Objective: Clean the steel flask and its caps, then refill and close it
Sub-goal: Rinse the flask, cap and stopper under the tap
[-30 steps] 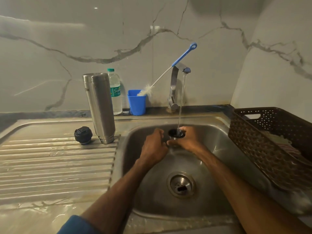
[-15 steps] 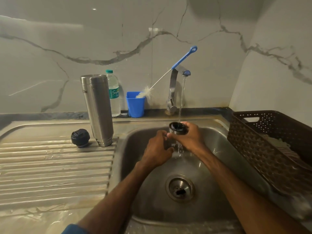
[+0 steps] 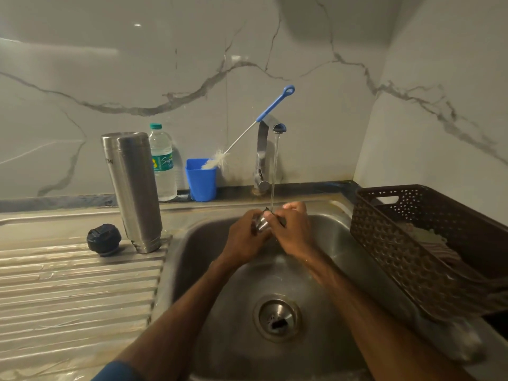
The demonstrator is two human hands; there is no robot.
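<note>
Both hands meet at the middle of the head view, over the sink basin (image 3: 187, 270), with the steel cup cap (image 3: 261, 222) pinned between them. My left hand (image 3: 244, 237) has its fingers curled round the cap's near side. My right hand (image 3: 291, 229) wraps the far side, fingers bent over the top. The thin water stream (image 3: 274, 171) from the tap (image 3: 264, 155) lands right at the cap's upper edge, between the two hands.

I judge the cap to be light, rigid and hollow. Being wet polished steel, it is probably slippery, so a grip round the wall with a finger hooked on the rim looks safer than a pinch on the smooth side. A drop into the basin should only make noise, not damage.

The steel flask (image 3: 132, 188) stands left of centre on the drainboard (image 3: 68, 292), at the basin's left edge and well apart from both hands. It looks tall, stiff and easy to tip, so I would take it round mid-body. The black stopper cap (image 3: 104, 239) sits just beside its base on the left, and its ribbed edge should offer good grip.

Behind them, against the wall, stand a plastic water bottle (image 3: 163, 166) and a blue cup (image 3: 200, 182) holding the bottle brush (image 3: 275, 104). A brown basket (image 3: 384, 243) fills the right of the frame.
</note>
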